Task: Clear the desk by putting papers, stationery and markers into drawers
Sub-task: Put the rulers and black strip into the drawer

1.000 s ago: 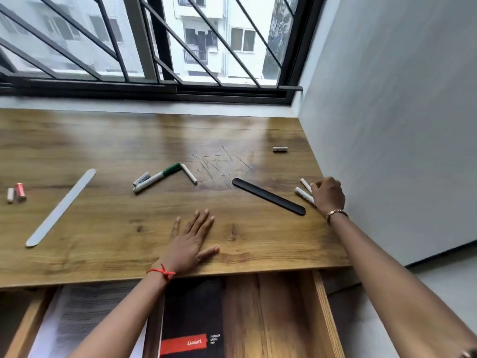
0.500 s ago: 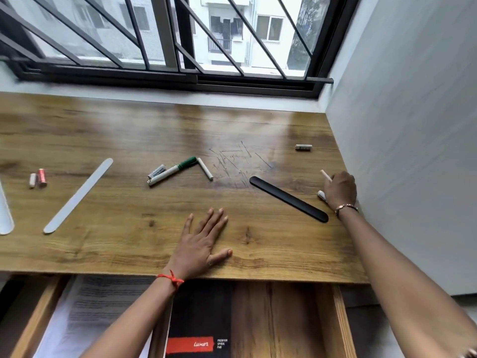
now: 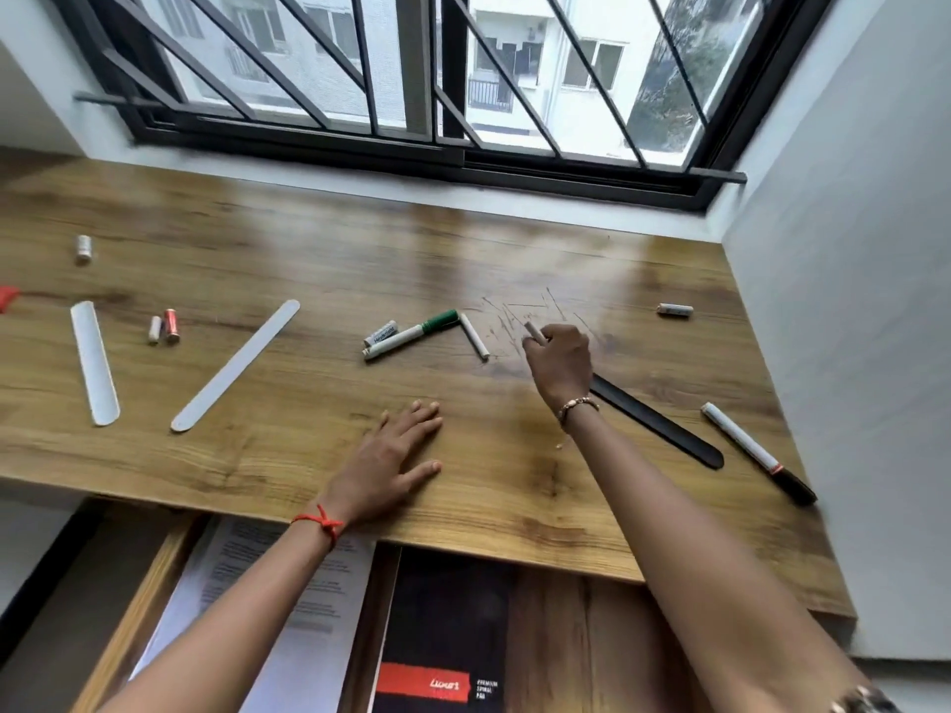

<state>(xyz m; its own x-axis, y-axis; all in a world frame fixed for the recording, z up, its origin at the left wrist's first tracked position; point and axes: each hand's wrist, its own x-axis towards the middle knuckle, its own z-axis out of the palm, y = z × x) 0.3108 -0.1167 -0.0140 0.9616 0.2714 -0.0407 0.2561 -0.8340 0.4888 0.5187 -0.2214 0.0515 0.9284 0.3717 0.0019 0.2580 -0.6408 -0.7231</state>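
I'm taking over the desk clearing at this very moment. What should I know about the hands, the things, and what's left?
Left hand lies flat on the desk.
Right hand grips a white stick.
Done: papers and spiral pad are in the open drawer.
Left: green marker, second white stick, black-capped marker, black ruler, white rulers, small cylinders.

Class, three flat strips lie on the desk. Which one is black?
The black strip on the right, partly hidden behind the right hand. The other two, the short strip and the long strip on the left, are white.
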